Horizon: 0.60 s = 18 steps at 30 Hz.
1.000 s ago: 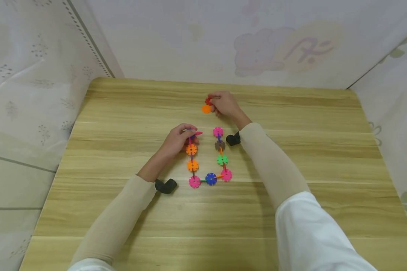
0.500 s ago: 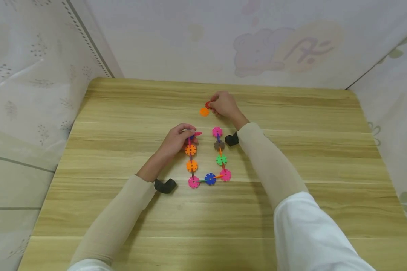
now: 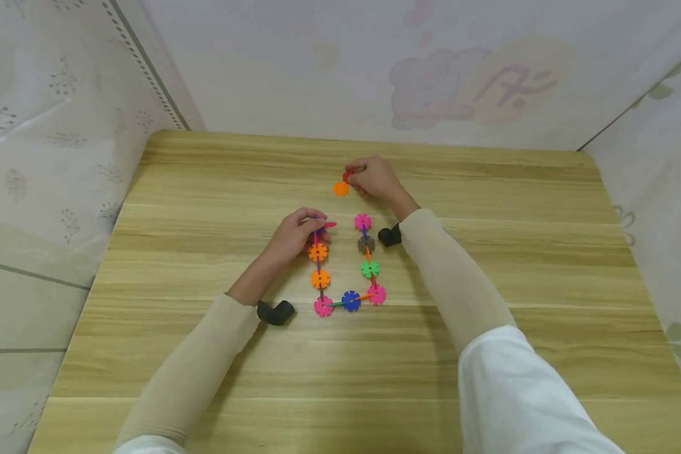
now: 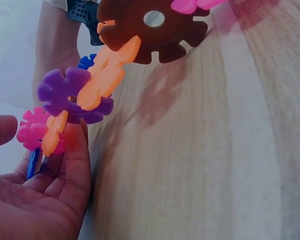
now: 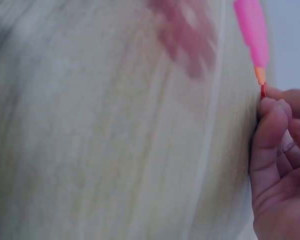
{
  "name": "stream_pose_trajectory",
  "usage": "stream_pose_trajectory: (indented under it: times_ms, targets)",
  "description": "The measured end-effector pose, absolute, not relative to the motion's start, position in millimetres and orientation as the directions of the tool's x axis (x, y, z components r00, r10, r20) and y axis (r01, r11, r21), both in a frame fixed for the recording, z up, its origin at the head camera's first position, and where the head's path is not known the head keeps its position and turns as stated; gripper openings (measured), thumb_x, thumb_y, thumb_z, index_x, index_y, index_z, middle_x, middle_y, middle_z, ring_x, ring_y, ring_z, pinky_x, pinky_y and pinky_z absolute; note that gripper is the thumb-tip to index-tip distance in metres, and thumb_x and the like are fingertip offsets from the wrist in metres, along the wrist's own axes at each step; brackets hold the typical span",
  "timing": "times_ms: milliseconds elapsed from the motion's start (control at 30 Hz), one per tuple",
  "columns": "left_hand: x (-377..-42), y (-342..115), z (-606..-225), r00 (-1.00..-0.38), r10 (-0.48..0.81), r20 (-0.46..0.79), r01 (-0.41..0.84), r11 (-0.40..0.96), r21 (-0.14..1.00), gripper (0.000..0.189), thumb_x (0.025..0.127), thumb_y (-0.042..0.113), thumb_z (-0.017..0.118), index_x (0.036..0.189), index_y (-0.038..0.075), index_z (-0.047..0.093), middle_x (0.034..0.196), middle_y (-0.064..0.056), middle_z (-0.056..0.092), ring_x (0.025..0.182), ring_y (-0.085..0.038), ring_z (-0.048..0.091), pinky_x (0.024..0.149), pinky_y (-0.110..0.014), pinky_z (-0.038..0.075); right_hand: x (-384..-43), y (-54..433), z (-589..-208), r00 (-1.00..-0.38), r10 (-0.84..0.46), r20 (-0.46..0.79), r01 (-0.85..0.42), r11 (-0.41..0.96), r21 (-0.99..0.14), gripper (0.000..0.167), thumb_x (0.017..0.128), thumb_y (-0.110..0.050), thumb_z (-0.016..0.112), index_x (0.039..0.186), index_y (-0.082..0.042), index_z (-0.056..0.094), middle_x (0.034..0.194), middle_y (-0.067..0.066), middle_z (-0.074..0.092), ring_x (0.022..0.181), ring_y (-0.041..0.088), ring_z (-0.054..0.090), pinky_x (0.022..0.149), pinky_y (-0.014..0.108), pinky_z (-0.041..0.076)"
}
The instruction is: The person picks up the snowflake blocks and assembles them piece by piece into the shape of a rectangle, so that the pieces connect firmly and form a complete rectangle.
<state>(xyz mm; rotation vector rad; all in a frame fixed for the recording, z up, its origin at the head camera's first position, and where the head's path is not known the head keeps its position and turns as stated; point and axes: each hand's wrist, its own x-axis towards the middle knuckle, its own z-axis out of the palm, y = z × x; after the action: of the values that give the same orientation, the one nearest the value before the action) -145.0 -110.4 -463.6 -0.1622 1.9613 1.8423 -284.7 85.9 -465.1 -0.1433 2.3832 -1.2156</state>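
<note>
Notched plastic interlocking discs stand joined in a U-shaped chain on the table. My left hand [image 3: 295, 236] grips the far end of its left row, around a blue disc [image 4: 34, 162] and beside a pink disc [image 3: 330, 224] that points right. From there the row runs through a purple disc [image 4: 52, 102], an orange disc [image 3: 320, 279] and a brown disc [image 4: 152, 45]. Farther back, my right hand [image 3: 376, 178] pinches a red disc [image 3: 347, 176]. It touches or nearly touches a loose orange disc [image 3: 341, 188]; the fingers hide most of the red one.
The chain's right row ends at a pink disc [image 3: 363, 221], just in front of my right hand. A blue disc [image 3: 350, 301] sits in its near side. The wooden table [image 3: 522, 265] meets a patterned white backdrop [image 3: 295, 82]. Black wrist cameras [image 3: 275, 313] hang near the chain.
My right hand has come slightly nearer with the red disc, and the orange disc has shifted a little left and nearer. My left hand stays at the chain's end.
</note>
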Motion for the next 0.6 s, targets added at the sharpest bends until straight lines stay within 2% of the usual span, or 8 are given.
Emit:
stream_pose_trajectory:
  times_ms: [100, 233, 333, 500, 600]
  targets:
    - [-144.5, -110.4, -462.6, -0.896, 0.212, -0.39, -0.375, 0.11, 0.921, 0.033, 0.103, 0.023, 0.047, 0.127, 0.001, 0.053, 0.098, -0.014, 0.067, 0.079, -0.016, 0.065, 0.065, -0.022, 0.051, -284.0, 87.1, -463.7, -0.884, -0.307, -0.352, 0.095, 0.619, -0.779, 0.038, 0.093, -0.019, 0.066, 0.131, -0.015, 0.063, 0.078, 0.008, 0.067, 0.054, 0.013, 0.052, 0.051, 0.022, 0.043]
    - [-144.8, -110.3, -461.6, -0.897, 0.215, -0.386, -0.371, 0.112, 0.922, 0.034, 0.103, 0.024, 0.048, 0.127, 0.001, 0.052, 0.109, -0.02, 0.067, 0.079, -0.015, 0.064, 0.066, -0.022, 0.05, -283.2, 86.9, -461.6, -0.88, -0.321, -0.351, 0.08, 0.629, -0.773, 0.037, 0.093, -0.017, 0.066, 0.129, -0.011, 0.062, 0.081, 0.008, 0.067, 0.054, 0.014, 0.051, 0.052, 0.023, 0.043]
    - [-145.3, -110.2, -461.5, -0.895, 0.218, -0.39, -0.374, 0.113, 0.921, 0.034, 0.103, 0.024, 0.048, 0.127, 0.001, 0.052, 0.116, -0.02, 0.066, 0.08, -0.015, 0.064, 0.066, -0.022, 0.05, -284.4, 86.4, -461.3, -0.885, -0.313, -0.345, 0.055, 0.665, -0.745, 0.035, 0.091, -0.016, 0.067, 0.124, -0.006, 0.061, 0.081, 0.008, 0.067, 0.056, 0.014, 0.053, 0.055, 0.023, 0.045]
    - [-145.4, -109.3, -461.3, -0.889, 0.218, -0.402, -0.386, 0.114, 0.916, 0.032, 0.103, 0.022, 0.047, 0.127, 0.0, 0.051, 0.118, -0.019, 0.066, 0.081, -0.014, 0.065, 0.064, -0.021, 0.05, -287.9, 89.5, -462.0, -0.892, -0.288, -0.348, 0.024, 0.74, -0.672, 0.02, 0.087, -0.022, 0.072, 0.095, -0.004, 0.067, 0.07, 0.002, 0.058, 0.059, 0.013, 0.049, 0.055, 0.022, 0.041]
    - [-145.3, -109.2, -460.9, -0.891, 0.208, -0.404, -0.388, 0.113, 0.915, 0.031, 0.103, 0.022, 0.049, 0.126, 0.001, 0.052, 0.115, -0.018, 0.067, 0.08, -0.014, 0.065, 0.063, -0.021, 0.049, -289.0, 94.4, -461.9, -0.884, -0.283, -0.372, 0.038, 0.751, -0.66, 0.025, 0.088, -0.026, 0.072, 0.077, -0.004, 0.066, 0.06, 0.0, 0.052, 0.053, 0.013, 0.043, 0.05, 0.023, 0.034]
